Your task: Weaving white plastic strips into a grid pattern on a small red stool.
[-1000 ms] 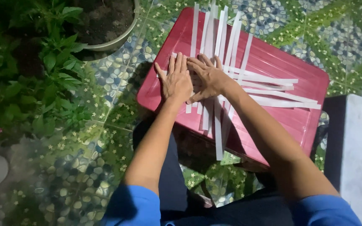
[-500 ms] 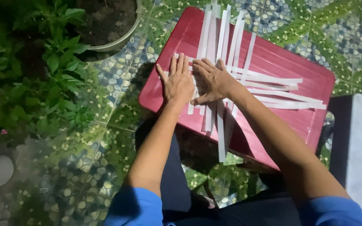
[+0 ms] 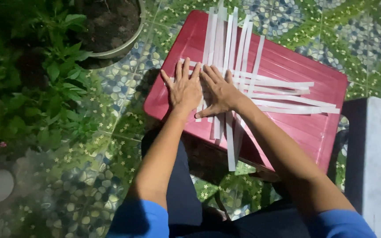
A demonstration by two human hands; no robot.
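Blue sleeves nearest the camera, both forearms reaching out to the red stool. Left hand lies flat, fingers spread, palm down on the stool's near-left part, pressing the ends of the white paper strips. Right hand just beside it, also flat and spread, nothing pinched, holding down the crossing. Strips lie on the stool top: one bunch running lengthwise past its far and near edges, another crossing toward the right edge. Looks like weaving, flattening stage; next move likely calls for lifting alternate strips while one palm stays down. Left of stool: potted plant, leaves. Right: grey block.
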